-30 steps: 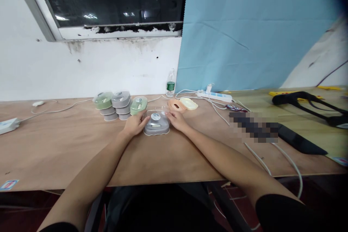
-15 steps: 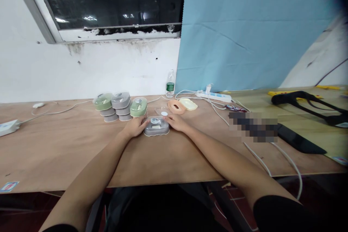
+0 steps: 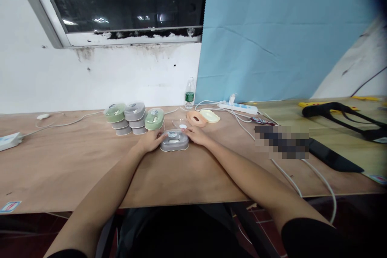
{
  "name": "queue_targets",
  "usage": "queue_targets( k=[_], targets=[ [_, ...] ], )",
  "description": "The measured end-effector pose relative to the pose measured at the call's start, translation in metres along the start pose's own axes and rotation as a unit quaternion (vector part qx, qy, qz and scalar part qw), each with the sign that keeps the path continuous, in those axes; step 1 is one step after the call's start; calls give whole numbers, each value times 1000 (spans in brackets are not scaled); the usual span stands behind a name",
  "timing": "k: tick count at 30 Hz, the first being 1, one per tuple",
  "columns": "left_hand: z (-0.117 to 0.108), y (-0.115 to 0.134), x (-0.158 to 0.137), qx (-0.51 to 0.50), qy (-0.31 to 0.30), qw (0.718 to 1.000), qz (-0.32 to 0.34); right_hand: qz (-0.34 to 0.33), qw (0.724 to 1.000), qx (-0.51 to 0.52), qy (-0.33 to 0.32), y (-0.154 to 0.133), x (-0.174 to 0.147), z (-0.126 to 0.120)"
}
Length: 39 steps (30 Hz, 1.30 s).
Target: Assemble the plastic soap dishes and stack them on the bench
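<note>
A grey lidded plastic box point(image 3: 174, 141) with rounded corners, a clear cover and a round label on top lies flat on the table in front of me. My left hand point(image 3: 150, 140) grips its left side, with the thumb along the cover's edge. On the opposite side my right hand point(image 3: 196, 134) holds it, fingers reaching around the far right corner. Some fingertips are hidden behind the box. Just beyond it is a clear cover point(image 3: 180, 122) with a white round sticker. A similar green box point(image 3: 154, 119) lies behind my left hand.
Left of the green box stand two stacks of such boxes, one topped green point(image 3: 115, 113), one grey point(image 3: 134, 111). Farther back are a peach slotted piece point(image 3: 195, 119), a cream piece point(image 3: 210, 116), a water bottle point(image 3: 189, 93) and a power strip point(image 3: 238, 107) with cables.
</note>
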<state>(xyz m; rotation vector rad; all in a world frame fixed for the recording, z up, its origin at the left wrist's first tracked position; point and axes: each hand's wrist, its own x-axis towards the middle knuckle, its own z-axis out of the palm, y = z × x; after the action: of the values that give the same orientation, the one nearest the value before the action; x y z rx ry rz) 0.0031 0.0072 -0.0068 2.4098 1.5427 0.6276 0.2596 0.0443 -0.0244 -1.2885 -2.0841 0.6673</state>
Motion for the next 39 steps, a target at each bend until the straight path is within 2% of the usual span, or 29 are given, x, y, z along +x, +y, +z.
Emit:
queue_targets(
  k=[4, 11, 17, 21, 25, 29, 32, 36, 39],
  targets=[
    [-1, 2, -1, 10, -4, 1000, 5, 19, 1000, 15, 3, -1, 0, 1],
    [-1, 5, -3, 46, 11, 999, -5, 29, 996, 68, -44, 5, 0, -1],
    [1, 2, -1, 32, -4, 999, -4, 34, 996, 69, -44, 1, -1, -2],
    [-1, 3, -2, 9, 12, 999, 29, 26, 997, 65, -41, 1, -1, -2],
    [-5, 4, -4, -1, -47, 996, 72, 21, 998, 60, -29, 4, 0, -1],
    [-3, 3, -5, 7, -78, 995, 66, 38, 996, 70, -36, 6, 1, 0],
    [-1, 5, -5, 13, -68, 996, 54, 54, 994, 90, -32, 7, 2, 0],
    [-4, 11, -6, 11, -23, 998, 51, 77, 989, 129, -17, 10, 4, 1],
    [-7, 13, -7, -16, 12, 997, 73, 82, 983, 164, -17, 14, 7, 1]
  ],
)
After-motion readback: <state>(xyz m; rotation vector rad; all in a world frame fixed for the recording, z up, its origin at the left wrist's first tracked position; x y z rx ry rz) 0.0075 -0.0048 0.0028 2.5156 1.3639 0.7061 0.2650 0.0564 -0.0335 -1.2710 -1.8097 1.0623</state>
